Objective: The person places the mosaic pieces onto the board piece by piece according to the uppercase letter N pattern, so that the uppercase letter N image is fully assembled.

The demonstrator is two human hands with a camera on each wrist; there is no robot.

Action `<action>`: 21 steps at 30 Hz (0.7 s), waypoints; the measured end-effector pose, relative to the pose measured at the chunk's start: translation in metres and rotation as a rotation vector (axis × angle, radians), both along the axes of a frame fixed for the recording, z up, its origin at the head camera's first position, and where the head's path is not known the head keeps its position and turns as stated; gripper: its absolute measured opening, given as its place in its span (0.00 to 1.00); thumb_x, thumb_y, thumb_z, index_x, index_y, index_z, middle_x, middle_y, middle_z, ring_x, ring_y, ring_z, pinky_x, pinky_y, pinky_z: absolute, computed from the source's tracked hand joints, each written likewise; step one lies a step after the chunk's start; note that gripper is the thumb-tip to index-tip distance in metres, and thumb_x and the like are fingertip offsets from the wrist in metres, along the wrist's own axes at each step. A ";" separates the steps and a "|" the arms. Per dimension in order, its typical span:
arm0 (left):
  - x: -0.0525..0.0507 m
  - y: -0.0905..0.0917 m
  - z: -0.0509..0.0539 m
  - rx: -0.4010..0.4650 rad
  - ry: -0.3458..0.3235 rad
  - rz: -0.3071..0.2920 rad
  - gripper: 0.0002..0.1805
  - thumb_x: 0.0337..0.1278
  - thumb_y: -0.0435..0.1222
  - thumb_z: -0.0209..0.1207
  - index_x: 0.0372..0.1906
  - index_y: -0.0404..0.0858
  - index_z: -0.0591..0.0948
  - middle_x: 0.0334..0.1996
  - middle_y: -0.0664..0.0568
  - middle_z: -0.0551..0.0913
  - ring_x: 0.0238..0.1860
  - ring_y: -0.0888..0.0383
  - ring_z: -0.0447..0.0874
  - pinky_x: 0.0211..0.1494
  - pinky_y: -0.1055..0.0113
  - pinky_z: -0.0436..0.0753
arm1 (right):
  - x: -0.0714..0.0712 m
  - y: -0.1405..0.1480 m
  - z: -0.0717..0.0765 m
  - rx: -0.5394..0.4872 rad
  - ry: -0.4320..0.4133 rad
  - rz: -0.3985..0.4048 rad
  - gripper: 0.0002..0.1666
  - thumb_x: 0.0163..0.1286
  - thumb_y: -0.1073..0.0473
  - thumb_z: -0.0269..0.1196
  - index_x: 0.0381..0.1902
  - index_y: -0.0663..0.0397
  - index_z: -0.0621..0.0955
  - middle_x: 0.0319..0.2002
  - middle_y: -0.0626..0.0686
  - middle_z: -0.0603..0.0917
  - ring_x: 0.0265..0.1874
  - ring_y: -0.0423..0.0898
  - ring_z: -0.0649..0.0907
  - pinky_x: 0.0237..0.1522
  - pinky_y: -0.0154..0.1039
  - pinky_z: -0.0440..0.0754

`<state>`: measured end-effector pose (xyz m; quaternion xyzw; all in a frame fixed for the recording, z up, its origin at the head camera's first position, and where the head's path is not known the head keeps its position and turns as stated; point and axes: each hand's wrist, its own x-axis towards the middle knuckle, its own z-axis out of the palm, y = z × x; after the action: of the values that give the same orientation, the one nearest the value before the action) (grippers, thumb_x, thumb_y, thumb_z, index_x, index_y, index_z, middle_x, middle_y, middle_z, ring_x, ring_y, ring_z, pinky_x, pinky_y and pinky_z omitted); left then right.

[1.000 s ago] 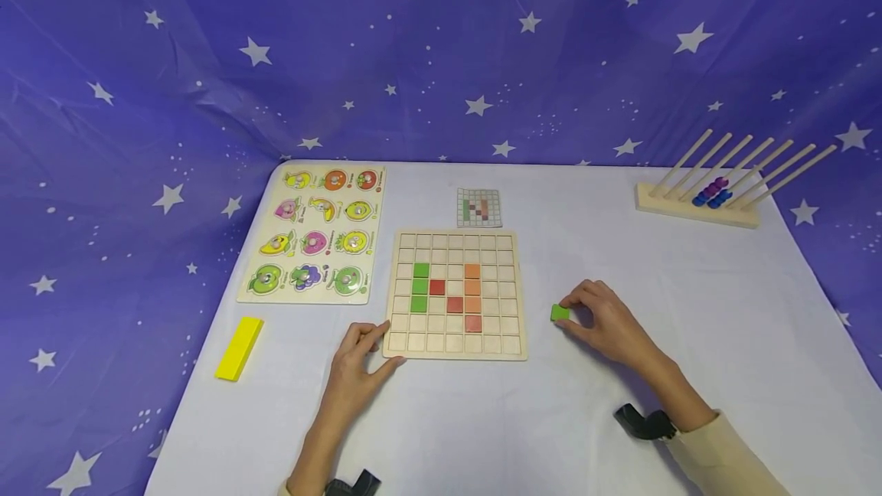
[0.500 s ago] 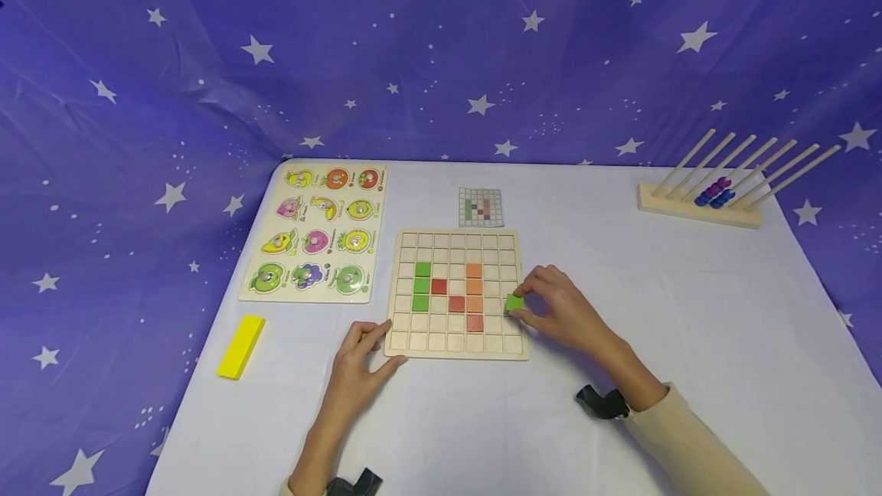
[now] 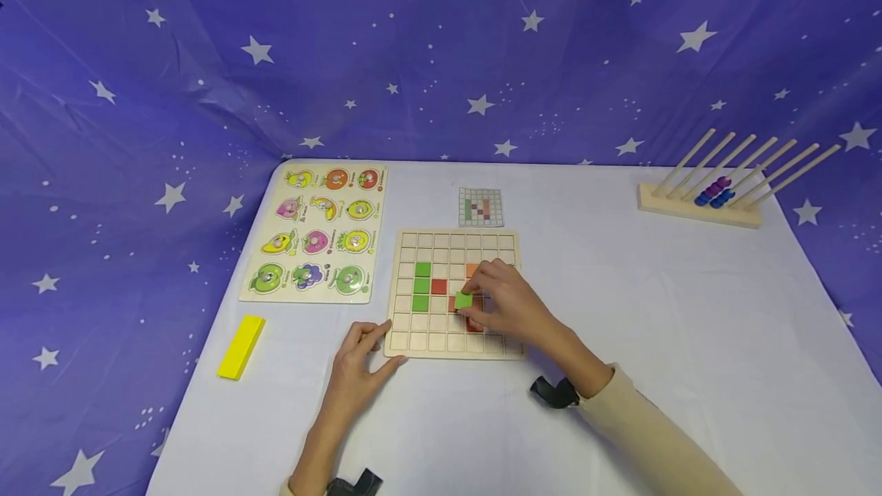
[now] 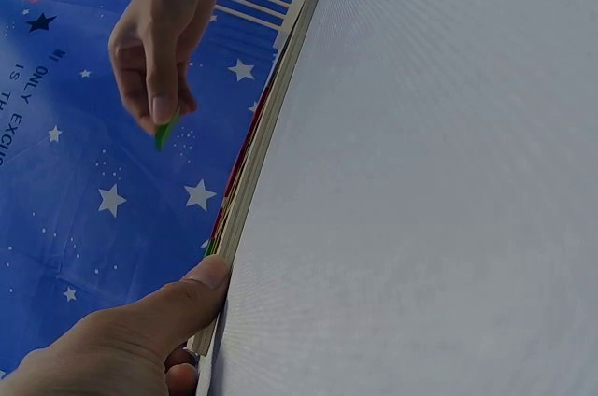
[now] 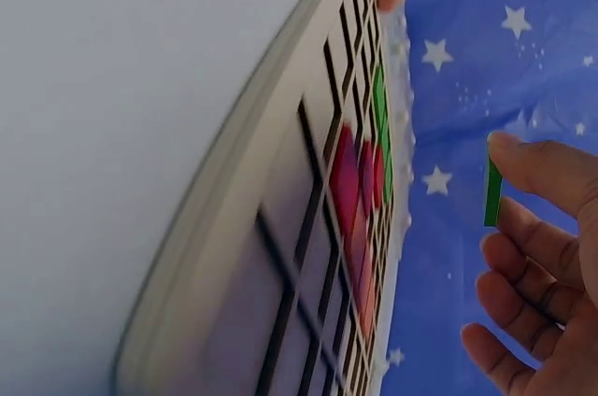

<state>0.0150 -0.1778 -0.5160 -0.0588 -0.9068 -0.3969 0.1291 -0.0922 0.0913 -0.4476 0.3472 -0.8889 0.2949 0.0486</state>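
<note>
A wooden grid board [image 3: 437, 341] lies on the white table, with green, red and orange square tiles set in some of its cells. My left hand [image 3: 354, 366] holds the board's near left corner, thumb along the front edge and fingers at the left side. Over the board, my right hand [image 3: 513, 305] pinches a loose green tile [image 3: 463, 301] between thumb and index finger. In the right wrist view that green tile [image 5: 493, 186] is held edge-on, apart from the board. The right hand covers part of the orange and red tiles.
Behind the board lies a small printed pattern card [image 3: 481, 207]. A fruit knob puzzle [image 3: 313, 236] is at the back left, with a yellow block [image 3: 241, 347] nearer. At the back right stands a wooden peg rack [image 3: 699, 209] with purple and blue beads.
My right hand has carried the green tile leftward, from the bare table right of the board to over its middle. The left hand has stayed at the corner.
</note>
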 end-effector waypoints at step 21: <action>-0.001 -0.002 -0.002 0.013 0.029 -0.021 0.34 0.35 0.35 0.79 0.56 0.35 0.82 0.43 0.52 0.75 0.39 0.64 0.71 0.41 0.82 0.69 | 0.013 -0.066 -0.024 0.144 -0.030 0.027 0.17 0.53 0.46 0.75 0.35 0.48 0.86 0.34 0.42 0.78 0.35 0.41 0.74 0.40 0.37 0.71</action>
<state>0.0145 -0.1797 -0.5185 -0.0734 -0.9017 -0.4031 0.1384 -0.0790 0.0251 -0.4717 0.3572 -0.9037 0.2361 0.0062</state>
